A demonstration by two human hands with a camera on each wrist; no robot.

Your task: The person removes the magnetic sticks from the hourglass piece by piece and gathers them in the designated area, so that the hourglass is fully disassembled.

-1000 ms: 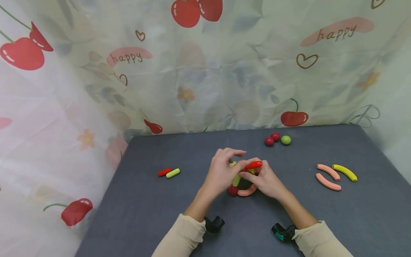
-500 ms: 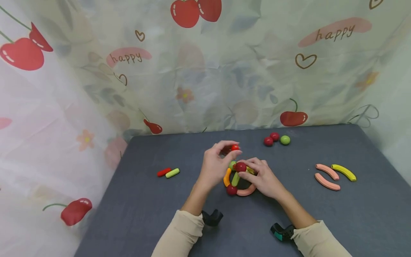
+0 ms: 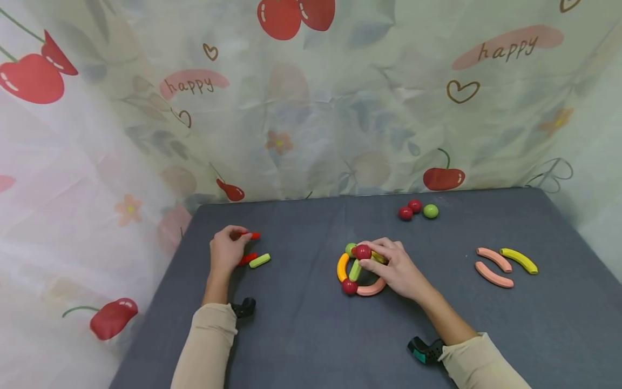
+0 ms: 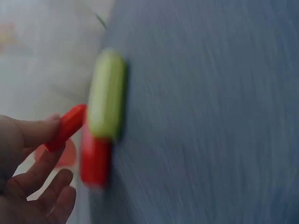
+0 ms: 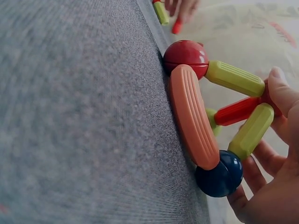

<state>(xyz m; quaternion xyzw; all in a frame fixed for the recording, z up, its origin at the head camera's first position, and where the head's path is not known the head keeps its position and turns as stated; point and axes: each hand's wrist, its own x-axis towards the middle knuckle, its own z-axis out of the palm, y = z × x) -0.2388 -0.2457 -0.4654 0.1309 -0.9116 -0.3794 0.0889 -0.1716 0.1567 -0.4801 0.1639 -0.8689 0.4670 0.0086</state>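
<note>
My left hand (image 3: 226,249) pinches a short red magnetic rod (image 4: 69,126) between thumb and finger, above and behind two loose rods. Those are another red rod (image 4: 96,163) and a light green rod (image 4: 107,95), lying side by side. At mid-table, my right hand (image 3: 397,270) holds the dark red ball (image 3: 362,252) at the peak of a built frame. Green rods (image 5: 236,78) and a red rod (image 5: 237,111) slope down from that ball. The frame's base shows a curved pink rod (image 5: 194,116), an orange rod (image 3: 342,267), a red ball (image 5: 186,58), a blue ball (image 5: 218,173) and a green ball (image 3: 351,249).
Two red balls (image 3: 405,213) and a green ball (image 3: 430,211) lie near the back edge. On the right are two curved pink rods (image 3: 494,274) and a curved yellow rod (image 3: 519,261). A printed curtain (image 3: 311,119) hangs behind the grey table (image 3: 301,346).
My left hand has left the frame with a red rod and moved far left, over to the loose rods. My right hand has stayed at the frame's top ball.
</note>
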